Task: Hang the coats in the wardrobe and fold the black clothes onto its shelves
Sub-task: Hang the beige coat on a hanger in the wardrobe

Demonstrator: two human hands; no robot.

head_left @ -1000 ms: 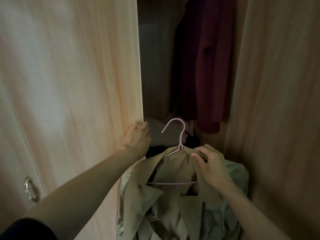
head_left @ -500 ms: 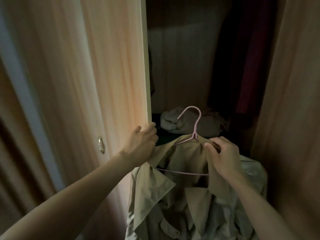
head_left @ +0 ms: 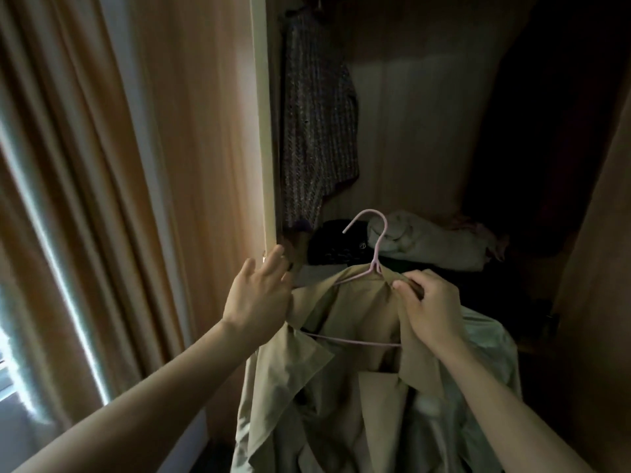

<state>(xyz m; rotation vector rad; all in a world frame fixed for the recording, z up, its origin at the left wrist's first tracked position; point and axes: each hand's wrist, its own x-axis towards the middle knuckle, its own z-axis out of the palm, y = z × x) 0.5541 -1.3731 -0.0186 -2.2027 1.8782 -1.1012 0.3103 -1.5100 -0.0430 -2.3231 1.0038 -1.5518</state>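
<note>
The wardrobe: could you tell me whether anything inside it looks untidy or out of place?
Yes: a pale garment and dark clothes lie crumpled in a heap on the wardrobe's shelf, unfolded, behind the beige coat on its pink hanger.

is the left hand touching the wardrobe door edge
Touching. The head view shows the left hand with its fingertips pressed against the lit edge of the wardrobe door, with no gap visible between them.

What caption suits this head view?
Right hand holds a beige coat on a pink hanger; left hand on the wardrobe door.
</note>
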